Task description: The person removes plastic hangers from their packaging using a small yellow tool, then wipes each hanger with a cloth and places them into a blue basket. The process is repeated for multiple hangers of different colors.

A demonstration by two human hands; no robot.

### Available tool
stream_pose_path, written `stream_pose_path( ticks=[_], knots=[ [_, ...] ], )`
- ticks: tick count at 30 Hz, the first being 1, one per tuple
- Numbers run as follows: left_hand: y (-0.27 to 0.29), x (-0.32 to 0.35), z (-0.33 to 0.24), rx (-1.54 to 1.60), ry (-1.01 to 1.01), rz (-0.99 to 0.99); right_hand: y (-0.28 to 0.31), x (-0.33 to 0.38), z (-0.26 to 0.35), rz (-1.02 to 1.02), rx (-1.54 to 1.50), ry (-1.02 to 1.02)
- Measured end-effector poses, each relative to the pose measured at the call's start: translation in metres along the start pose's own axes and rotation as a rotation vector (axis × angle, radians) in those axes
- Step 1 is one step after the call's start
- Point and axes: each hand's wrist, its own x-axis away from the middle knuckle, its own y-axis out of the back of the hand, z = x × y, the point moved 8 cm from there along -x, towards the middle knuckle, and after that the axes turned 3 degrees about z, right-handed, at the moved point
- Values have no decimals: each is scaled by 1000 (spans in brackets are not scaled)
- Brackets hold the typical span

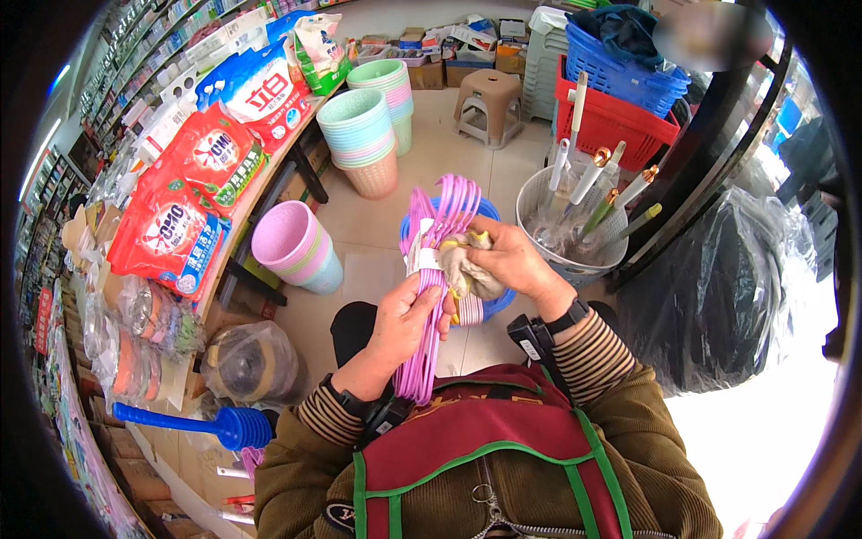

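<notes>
My left hand [401, 321] is closed around a bundle of pink-purple clothes hangers [415, 366], held upright in front of my apron. The hooks point away from me, and a white paper label lies along the bundle. My right hand [523, 258] grips a crumpled off-white cloth [473, 272] with yellow edging, pressed against the hangers just below the hooks. Whether the cloth is a glove or a rag I cannot tell. Beneath both hands is a blue tub [492, 210], mostly hidden, with something striped near its front.
Stacked pastel buckets [296, 242] stand on the floor by a shelf of red detergent bags [171, 229]. Right of my hands is a white bin [561, 256] of wrapped poles. A brown stool [488, 103] stands farther off. Black plastic [718, 296] covers a pile at right; a blue plunger [238, 428] lies left.
</notes>
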Motion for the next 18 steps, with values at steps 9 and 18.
stream_pose_path(
  ticks=[9,18],
  knots=[
    [6,15,-10,260,72,76,64,23,31,-686,-519,29],
    [-24,17,-4,-186,96,106,-45,-26,108,-174,1221,300]
  ],
)
